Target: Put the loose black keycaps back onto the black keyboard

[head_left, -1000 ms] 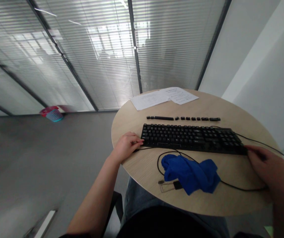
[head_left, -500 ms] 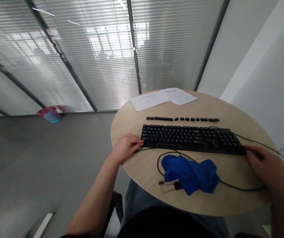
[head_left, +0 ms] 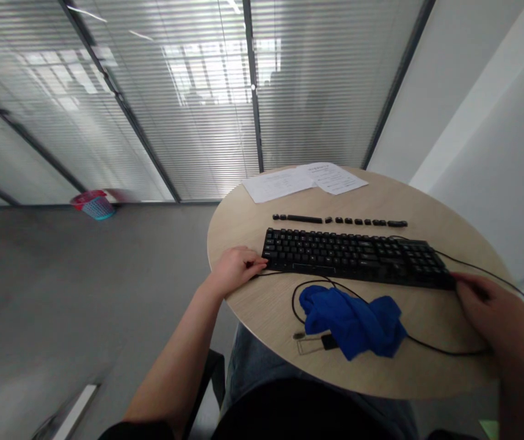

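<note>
A black keyboard point(head_left: 335, 250) lies across the round table, its bottom row bare of keys. My left hand point(head_left: 239, 267) pinches its near left corner between thumb and fingers. At the opposite end, my right hand point(head_left: 491, 305) grips the near right corner. Beyond the keyboard stretches a row of loose black keycaps point(head_left: 358, 222), with the long space bar point(head_left: 305, 218) among them. A crumpled blue cloth point(head_left: 353, 321) rests on my side of the keyboard. Beside it lie a wire keycap puller point(head_left: 310, 346) and a small brush point(head_left: 298, 335), partly hard to make out.
Two printed paper sheets point(head_left: 305, 180) lie at the table's far edge. The black keyboard cable point(head_left: 486, 269) runs right and loops around under the cloth. On the floor at left stands a red and blue basket point(head_left: 97, 206), by the glass partition with blinds.
The view has shifted slightly, so everything appears a little to the right. Both hands stay at the keyboard's corners, and nothing on the table has plainly moved.
</note>
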A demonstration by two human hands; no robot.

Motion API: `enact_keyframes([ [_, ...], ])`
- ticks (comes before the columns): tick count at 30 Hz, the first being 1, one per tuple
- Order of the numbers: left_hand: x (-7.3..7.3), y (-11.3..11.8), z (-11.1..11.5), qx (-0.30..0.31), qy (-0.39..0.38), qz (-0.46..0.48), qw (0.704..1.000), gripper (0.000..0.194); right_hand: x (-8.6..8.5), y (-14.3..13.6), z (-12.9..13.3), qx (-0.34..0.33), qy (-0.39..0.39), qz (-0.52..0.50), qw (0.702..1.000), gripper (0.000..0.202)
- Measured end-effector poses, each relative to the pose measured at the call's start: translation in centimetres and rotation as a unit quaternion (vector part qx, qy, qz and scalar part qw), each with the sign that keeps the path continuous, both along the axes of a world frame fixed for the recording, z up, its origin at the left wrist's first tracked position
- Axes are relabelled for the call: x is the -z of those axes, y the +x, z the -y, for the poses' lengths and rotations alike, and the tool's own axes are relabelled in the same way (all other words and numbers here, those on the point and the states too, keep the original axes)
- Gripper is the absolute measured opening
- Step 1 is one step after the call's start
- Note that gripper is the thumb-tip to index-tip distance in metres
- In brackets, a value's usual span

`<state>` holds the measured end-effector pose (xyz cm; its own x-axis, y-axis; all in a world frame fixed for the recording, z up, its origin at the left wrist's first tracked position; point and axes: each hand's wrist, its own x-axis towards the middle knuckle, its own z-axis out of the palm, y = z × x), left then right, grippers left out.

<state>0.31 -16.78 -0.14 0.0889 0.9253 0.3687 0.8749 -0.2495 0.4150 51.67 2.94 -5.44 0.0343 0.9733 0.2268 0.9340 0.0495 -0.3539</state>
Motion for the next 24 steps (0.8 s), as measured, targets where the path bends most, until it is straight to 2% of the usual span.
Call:
enact_keyframes([
  [5, 0.04, -0.11, 0.15, 0.001, 0.008, 0.016, 1.0, 0.011, -0.16, -0.07, 0.12, -0.001, -0.005, 0.0, 1.0, 0.06],
  [11, -0.11, -0.17, 0.85, -0.026, 0.055, 0.025, 0.998, 0.016, -0.23, 0.09, 0.11, -0.007, 0.001, -0.005, 1.0, 0.056],
  [17, -0.15, 0.15, 0.72, 0.0, 0.039, -0.012, 0.999, 0.015, -0.11, 0.17, -0.07, -0.008, 0.0, -0.005, 1.0, 0.057],
  [24, -0.17, 0.45, 0.56, -0.002, 0.037, -0.028, 0.999, 0.019, 0.08, 0.17, -0.01, -0.015, 0.006, -0.005, 1.0, 0.058],
])
